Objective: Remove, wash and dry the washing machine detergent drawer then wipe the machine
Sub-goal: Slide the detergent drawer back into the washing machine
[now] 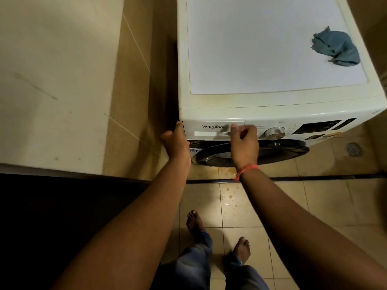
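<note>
Washing machine: cream-white body, pale grey top. Cloth: blue. Door: black. Floor tiles: beige. Wristband: orange-red.

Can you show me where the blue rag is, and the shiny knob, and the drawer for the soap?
Crumpled blue cloth rag [335, 47]: head view, middle of the bundle.
Round silver metal dial knob [275, 133]: head view, its face.
White plastic detergent drawer front [206, 130]: head view, panel below the brand name.
</note>
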Tool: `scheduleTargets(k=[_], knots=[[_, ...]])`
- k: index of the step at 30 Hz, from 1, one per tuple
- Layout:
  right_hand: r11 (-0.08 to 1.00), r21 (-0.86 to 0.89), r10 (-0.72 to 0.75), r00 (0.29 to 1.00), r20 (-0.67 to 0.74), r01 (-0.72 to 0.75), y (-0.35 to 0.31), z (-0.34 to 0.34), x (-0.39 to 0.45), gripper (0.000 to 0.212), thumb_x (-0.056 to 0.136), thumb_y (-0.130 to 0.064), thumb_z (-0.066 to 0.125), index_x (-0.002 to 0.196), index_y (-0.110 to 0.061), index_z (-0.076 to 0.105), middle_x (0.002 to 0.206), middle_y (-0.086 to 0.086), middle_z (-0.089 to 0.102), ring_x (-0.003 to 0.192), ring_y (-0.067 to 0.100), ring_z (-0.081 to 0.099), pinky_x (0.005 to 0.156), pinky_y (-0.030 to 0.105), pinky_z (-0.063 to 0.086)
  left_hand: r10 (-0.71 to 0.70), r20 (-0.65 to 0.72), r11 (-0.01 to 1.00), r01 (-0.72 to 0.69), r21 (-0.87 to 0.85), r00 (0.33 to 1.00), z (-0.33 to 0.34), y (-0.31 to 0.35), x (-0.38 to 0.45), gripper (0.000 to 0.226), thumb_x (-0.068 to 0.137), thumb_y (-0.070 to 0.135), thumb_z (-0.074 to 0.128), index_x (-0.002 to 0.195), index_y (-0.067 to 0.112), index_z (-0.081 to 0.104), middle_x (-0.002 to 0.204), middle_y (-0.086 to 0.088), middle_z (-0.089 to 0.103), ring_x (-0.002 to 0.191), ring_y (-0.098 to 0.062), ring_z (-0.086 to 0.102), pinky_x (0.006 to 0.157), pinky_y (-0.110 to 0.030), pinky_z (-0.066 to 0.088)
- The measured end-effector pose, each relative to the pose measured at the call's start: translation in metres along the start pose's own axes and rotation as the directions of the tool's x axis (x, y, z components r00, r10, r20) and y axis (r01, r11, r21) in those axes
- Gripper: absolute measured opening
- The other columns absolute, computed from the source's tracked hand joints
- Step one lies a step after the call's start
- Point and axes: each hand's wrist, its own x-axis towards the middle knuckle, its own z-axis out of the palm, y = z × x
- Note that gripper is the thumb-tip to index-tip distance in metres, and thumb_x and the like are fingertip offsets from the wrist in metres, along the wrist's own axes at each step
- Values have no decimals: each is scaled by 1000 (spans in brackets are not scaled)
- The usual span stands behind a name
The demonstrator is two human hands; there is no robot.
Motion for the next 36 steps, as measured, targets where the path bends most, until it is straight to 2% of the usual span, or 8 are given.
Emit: scheduleTargets(k=[1,3,8,11,14,25,32,36], knots=[[935,244,248,966,69,-257,2,8,-1,41,97,-47,51,116,-12,50,100,5,65,87,15,64,82,40,57,-155,61,979,161,-121,986,2,-3,-5,39,97,42,55,124,14,51,106,-9,59,96,-24,62,81,-33,53],[652,557,457,853,252,-514,6,20,4,64,95,-61,43,135,-10,43,107,10,65,98,22,66,87,44,55,-294,190,909,335,-246,937,7,-8,-8,64,98,56,43,145,11,37,129,-18,57,119,-31,58,104,-44,47],[353,759,433,815,386,-547,8,35,22,87,86,-76,39,149,-16,30,140,19,49,120,32,55,94,53,47,-315,320,785,435,-441,894,16,-2,-8,83,96,68,31,153,9,21,148,-29,39,136,-42,42,117,-51,30],[400,740,433,823,368,-541,6,35,22,85,82,-77,46,137,-13,44,129,12,54,112,28,59,91,53,49,-300,333,781,430,-453,894,17,-3,-7,88,94,70,33,152,6,20,150,-29,36,137,-43,40,117,-51,30],[433,720,410,830,379,-543,11,32,10,57,83,-70,56,111,-21,57,115,10,55,102,23,59,96,56,48,-273,340,825,401,-398,900,14,-14,-6,85,90,71,43,148,10,33,143,-26,45,132,-39,47,113,-50,37],[608,507,479,791,380,-611,56,-7,-52,51,84,-65,56,109,-22,65,78,2,62,82,19,62,91,54,52,-321,278,855,404,-326,905,-30,-64,-46,52,91,54,56,124,17,41,128,-22,55,117,-36,58,97,-55,50],[659,281,554,703,445,-697,63,-47,-82,48,85,-63,55,107,-21,63,95,5,59,88,21,56,90,53,51,-353,229,872,407,-272,907,-58,-85,-71,53,91,53,57,124,15,40,120,-20,57,110,-35,62,91,-57,53],[752,171,544,746,384,-636,57,-60,-78,76,80,-61,64,138,-20,38,119,10,59,101,26,60,89,56,51,-339,208,931,359,-63,918,-64,-79,-67,75,90,66,48,144,15,34,124,-17,61,103,-30,64,88,-58,52]])
